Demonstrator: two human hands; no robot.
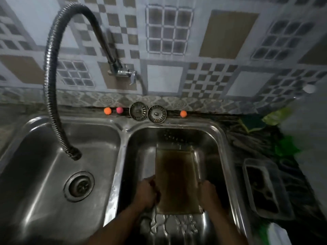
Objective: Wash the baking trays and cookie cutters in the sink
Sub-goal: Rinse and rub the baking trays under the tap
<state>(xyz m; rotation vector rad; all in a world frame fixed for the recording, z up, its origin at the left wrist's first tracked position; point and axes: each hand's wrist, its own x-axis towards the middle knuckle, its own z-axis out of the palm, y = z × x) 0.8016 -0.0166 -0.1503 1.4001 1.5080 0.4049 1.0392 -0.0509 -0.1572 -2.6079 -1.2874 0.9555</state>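
A brownish rectangular baking tray (pixel 177 179) stands in the right basin of a steel double sink (pixel 219 138). My left hand (pixel 146 192) grips the tray's left edge and my right hand (pixel 208 193) grips its right edge, both near the tray's lower half. Beneath the tray, at the front of the basin, lie several metal cookie cutters (pixel 173 227) in water, blurred. The tray hides the basin floor.
A flexible black faucet hose (pixel 51 96) arcs over the left basin, its nozzle above the drain (pixel 79 186). Two strainer plugs (pixel 147 112) and small orange and pink balls sit on the back ledge. A clear plastic container (pixel 265 188) and green items lie on the right counter.
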